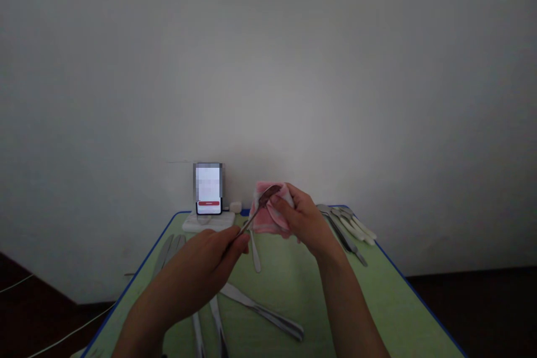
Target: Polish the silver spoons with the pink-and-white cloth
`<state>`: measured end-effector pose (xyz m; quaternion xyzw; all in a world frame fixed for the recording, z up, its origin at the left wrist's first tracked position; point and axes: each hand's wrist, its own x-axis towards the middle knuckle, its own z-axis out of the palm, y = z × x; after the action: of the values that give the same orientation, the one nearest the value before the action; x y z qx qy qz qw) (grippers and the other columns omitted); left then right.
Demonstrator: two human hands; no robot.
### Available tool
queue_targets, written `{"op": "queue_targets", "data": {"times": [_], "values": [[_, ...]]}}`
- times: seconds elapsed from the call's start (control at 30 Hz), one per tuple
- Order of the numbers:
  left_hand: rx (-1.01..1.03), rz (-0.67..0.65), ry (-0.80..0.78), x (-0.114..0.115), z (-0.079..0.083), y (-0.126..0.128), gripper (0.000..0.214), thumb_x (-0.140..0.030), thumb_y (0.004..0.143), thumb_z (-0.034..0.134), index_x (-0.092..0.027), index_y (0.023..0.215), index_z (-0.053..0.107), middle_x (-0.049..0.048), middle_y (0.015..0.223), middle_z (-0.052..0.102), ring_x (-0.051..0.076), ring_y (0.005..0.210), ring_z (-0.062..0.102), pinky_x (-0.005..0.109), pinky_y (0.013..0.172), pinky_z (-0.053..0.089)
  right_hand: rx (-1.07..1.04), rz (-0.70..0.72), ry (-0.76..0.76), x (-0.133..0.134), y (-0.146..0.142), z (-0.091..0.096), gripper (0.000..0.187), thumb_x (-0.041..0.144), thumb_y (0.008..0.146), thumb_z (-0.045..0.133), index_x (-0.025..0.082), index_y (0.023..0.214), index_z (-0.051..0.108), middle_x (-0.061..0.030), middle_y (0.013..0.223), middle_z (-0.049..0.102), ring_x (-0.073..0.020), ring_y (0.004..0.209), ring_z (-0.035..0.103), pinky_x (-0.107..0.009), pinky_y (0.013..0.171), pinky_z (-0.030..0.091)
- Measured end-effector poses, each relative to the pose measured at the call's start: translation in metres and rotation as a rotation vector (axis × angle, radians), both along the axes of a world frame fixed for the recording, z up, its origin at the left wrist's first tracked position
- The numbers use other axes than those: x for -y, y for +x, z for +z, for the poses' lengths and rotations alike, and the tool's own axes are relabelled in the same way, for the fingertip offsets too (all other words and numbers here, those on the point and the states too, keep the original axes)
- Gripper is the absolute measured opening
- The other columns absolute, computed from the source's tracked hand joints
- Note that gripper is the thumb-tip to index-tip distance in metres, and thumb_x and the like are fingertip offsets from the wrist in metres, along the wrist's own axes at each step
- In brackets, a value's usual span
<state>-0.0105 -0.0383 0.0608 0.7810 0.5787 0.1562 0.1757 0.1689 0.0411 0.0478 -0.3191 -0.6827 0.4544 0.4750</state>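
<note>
My left hand (pixel 222 249) is closed around the handle of a metal spoon (pixel 265 196), which points up and to the right. Behind the spoon's bowl, a pink and white cloth (pixel 266 221) is gripped in my right hand (pixel 302 215), its thumb pressing near the bowl. Both hands are raised over the table. Beneath them lies another slim metal utensil (pixel 255 254), its upper end partly hidden. A table knife (pixel 264 313) rests nearer to me, slanting across the tabletop.
More metal cutlery (pixel 217 324) lies at the front, and flat blades (pixel 170 246) sit at the left, partly behind my forearm. White-handled cutlery (pixel 356 226) and darker utensils (pixel 342 232) lie at the right edge. A lit phone (pixel 208 187) stands on a white base (pixel 191 224) against the wall.
</note>
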Motion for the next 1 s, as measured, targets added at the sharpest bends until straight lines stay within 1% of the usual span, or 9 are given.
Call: {"op": "queue_targets", "data": {"times": [0.1, 0.2, 0.37, 0.47, 0.57, 0.7, 0.87, 1.0], "values": [[-0.002, 0.008, -0.001, 0.0002, 0.0014, 0.0012, 0.041, -0.041, 0.092, 0.025, -0.02, 0.083, 0.059, 0.0024, 0.07, 0.062, 0.018, 0.067, 0.058, 0.028, 0.064, 0.039, 0.006, -0.007, 0.005, -0.001, 0.0003, -0.0013, 0.02, 0.031, 0.082, 0.053, 0.017, 0.093, 0.061, -0.0014, 0.084, 0.064, -0.0133, 0.074, 0.056, -0.025, 0.07, 0.044], [-0.003, 0.009, 0.003, 0.0, 0.0016, 0.0012, 0.04, -0.041, 0.092, 0.026, -0.021, 0.083, 0.059, 0.0023, 0.07, 0.062, 0.018, 0.067, 0.058, 0.028, 0.064, 0.039, 0.002, 0.001, 0.001, -0.0016, 0.0003, -0.0022, 0.023, 0.032, 0.081, 0.053, 0.017, 0.097, 0.061, -0.002, 0.087, 0.065, -0.0137, 0.075, 0.057, -0.025, 0.07, 0.044], [-0.008, 0.01, 0.017, 0.0001, 0.0006, 0.0003, 0.04, -0.041, 0.092, 0.026, -0.021, 0.083, 0.059, 0.0027, 0.073, 0.063, 0.018, 0.071, 0.058, 0.028, 0.068, 0.04, -0.011, 0.015, -0.018, -0.0001, -0.0003, -0.001, 0.025, 0.033, 0.081, 0.053, 0.017, 0.098, 0.061, -0.0022, 0.086, 0.065, -0.0141, 0.074, 0.057, -0.025, 0.067, 0.044], [-0.012, 0.006, 0.011, -0.0004, -0.0004, -0.0002, 0.039, -0.041, 0.092, 0.026, -0.021, 0.083, 0.059, 0.0024, 0.072, 0.062, 0.018, 0.069, 0.058, 0.028, 0.067, 0.04, -0.003, 0.012, -0.018, 0.0003, -0.0004, 0.0, 0.024, 0.033, 0.081, 0.053, 0.017, 0.097, 0.061, -0.002, 0.086, 0.065, -0.0133, 0.072, 0.056, -0.025, 0.066, 0.044], [-0.016, 0.004, 0.022, -0.001, -0.0015, -0.001, 0.039, -0.041, 0.092, 0.028, -0.021, 0.084, 0.059, 0.0024, 0.071, 0.062, 0.017, 0.069, 0.058, 0.027, 0.067, 0.04, 0.009, -0.007, 0.005, 0.0, -0.0003, 0.0002, 0.022, 0.032, 0.081, 0.054, 0.017, 0.095, 0.062, -0.0019, 0.085, 0.065, -0.0137, 0.075, 0.056, -0.025, 0.068, 0.044], [-0.014, 0.004, 0.028, -0.0005, -0.0014, -0.0011, 0.04, -0.041, 0.092, 0.027, -0.021, 0.083, 0.06, 0.0026, 0.07, 0.062, 0.017, 0.068, 0.059, 0.027, 0.067, 0.041, -0.009, 0.012, -0.002, 0.0004, -0.0004, 0.0001, 0.022, 0.032, 0.081, 0.053, 0.017, 0.095, 0.062, -0.0013, 0.081, 0.065, -0.0141, 0.075, 0.057, -0.025, 0.069, 0.045], [-0.009, 0.003, 0.042, 0.0003, 0.0002, 0.0002, 0.038, -0.04, 0.092, 0.029, -0.021, 0.083, 0.061, 0.0025, 0.07, 0.063, 0.017, 0.068, 0.059, 0.025, 0.067, 0.041, 0.01, 0.009, 0.007, 0.0009, 0.0001, 0.0003, 0.025, 0.032, 0.082, 0.052, 0.017, 0.1, 0.062, -0.0025, 0.089, 0.065, -0.0138, 0.077, 0.057, -0.025, 0.07, 0.044], [-0.017, 0.008, 0.029, -0.0001, 0.0003, 0.0009, 0.038, -0.04, 0.092, 0.029, -0.021, 0.083, 0.061, 0.0031, 0.071, 0.063, 0.017, 0.069, 0.059, 0.027, 0.068, 0.042, 0.011, -0.002, 0.007, -0.0002, 0.0005, -0.0013, 0.023, 0.032, 0.082, 0.052, 0.017, 0.097, 0.062, -0.0025, 0.087, 0.065, -0.0143, 0.078, 0.057, -0.025, 0.069, 0.045]]}}
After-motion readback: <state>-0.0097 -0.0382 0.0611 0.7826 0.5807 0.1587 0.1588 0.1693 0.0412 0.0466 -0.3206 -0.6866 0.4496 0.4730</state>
